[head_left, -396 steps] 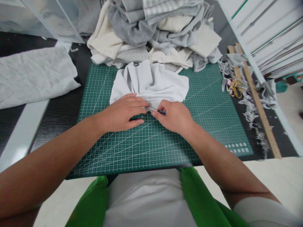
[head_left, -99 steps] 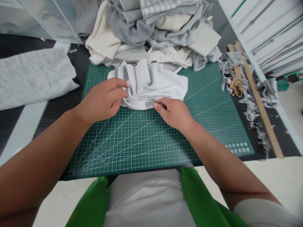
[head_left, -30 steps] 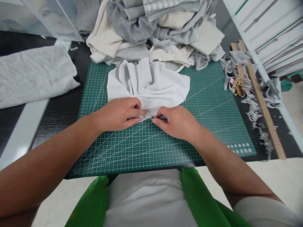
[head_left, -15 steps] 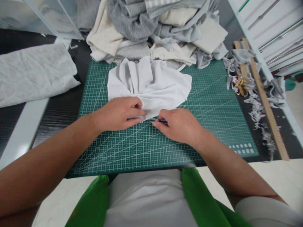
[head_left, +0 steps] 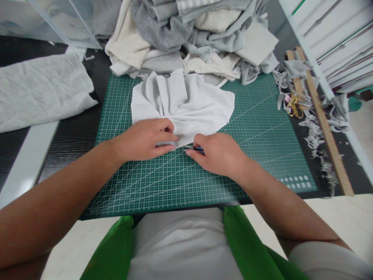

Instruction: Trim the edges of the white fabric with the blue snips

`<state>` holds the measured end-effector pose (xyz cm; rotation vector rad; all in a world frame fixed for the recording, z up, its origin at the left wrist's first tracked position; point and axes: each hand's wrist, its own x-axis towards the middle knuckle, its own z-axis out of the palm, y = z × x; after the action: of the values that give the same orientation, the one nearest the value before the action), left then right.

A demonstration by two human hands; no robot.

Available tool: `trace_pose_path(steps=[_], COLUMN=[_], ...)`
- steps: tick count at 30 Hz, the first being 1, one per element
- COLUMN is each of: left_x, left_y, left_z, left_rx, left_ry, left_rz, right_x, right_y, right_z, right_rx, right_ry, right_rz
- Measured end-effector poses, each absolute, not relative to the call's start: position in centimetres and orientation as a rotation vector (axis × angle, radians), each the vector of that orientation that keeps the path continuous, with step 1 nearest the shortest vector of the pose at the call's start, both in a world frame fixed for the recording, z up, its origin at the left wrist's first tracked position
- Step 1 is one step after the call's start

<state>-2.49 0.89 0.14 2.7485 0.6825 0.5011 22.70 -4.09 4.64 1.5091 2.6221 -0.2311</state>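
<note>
A white cloth (head_left: 201,101), gathered in folds, lies on the green cutting mat (head_left: 163,179). My left hand (head_left: 148,139) rests on its lower left part, thumb and fingers closed on the near edge. In my right hand (head_left: 215,151) is a pair of small thread snips (head_left: 189,147) with thin metal blades and a dark blue grip. The blades point left along the cloth's near edge, close to my left fingertips. My palm and fingers hide most of the snips.
A heap of grey and cream cloths (head_left: 175,35) rises behind the mat. Folded grey fabric (head_left: 43,91) lies at left. Wooden rulers (head_left: 326,124), gold-handled scissors (head_left: 295,107) and thread scraps (head_left: 313,132) lie at right. A clear plastic bin (head_left: 67,23) stands back left.
The whole view has shifted very slightly. Both hands keep nearly the same place on the cloth, and the snips stay at its near edge.
</note>
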Motion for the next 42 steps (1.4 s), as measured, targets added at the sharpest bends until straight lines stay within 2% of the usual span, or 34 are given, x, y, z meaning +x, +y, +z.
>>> trace_pose_path(steps=[42], left_x=[-2.52], left_y=[0.96], left_z=[0.07], left_rx=[2.728], left_ry=[0.717], left_rz=[0.484], right_x=[22.21], right_y=[-3.78], right_z=[4.73], right_rx=[1.485], right_ry=[2.632], right_rz=[-0.304])
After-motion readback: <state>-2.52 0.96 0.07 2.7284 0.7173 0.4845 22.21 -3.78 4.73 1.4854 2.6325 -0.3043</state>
